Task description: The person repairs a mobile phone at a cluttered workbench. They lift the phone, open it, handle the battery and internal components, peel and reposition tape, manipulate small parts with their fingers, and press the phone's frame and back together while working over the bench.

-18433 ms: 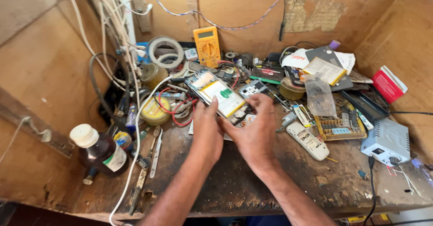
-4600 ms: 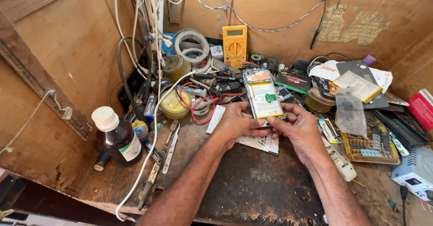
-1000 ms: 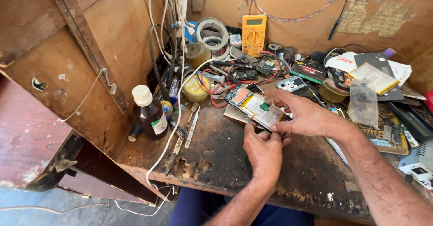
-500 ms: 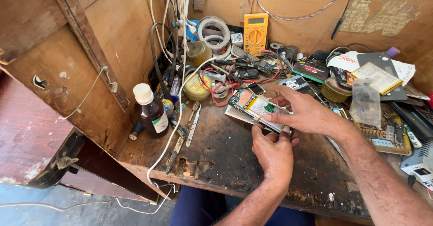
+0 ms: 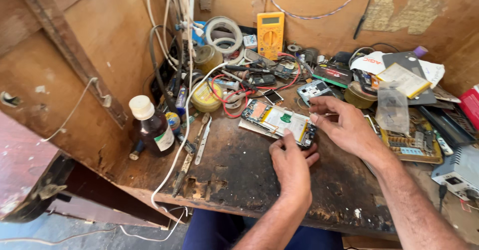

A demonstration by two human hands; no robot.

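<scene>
Two hands on the opened phone [image 5: 278,122]: flat rectangular slab, back cover off, pale battery face and a small green board patch showing, lying at a slant on the counter [image 5: 239,175] mid-bench. My left hand [image 5: 292,167] is curled at its near edge, thumb tip pressed on the lower rim, fingers tucked under or beside it; can't tell if it truly grips. My right hand [image 5: 344,125] is half open, fingertips touching the phone's right end, nothing clamped that I can see.

Counter is dark, scorched, pitted wood, chipped along the front edge. Brown glass bottle [image 5: 151,127] with a white cap stands at left, near the plywood side wall. Flat metal tweezers [image 5: 203,140] lie between bottle and phone. Yellow multimeter [image 5: 270,34] leans on the back wall, beside a white tape roll [image 5: 224,33]. Round yellow tin [image 5: 205,96] sits behind the phone, tangled in red wire [image 5: 227,108]. Clear plastic bag [image 5: 392,110] and a tray of small parts [image 5: 409,142] to my right.
</scene>
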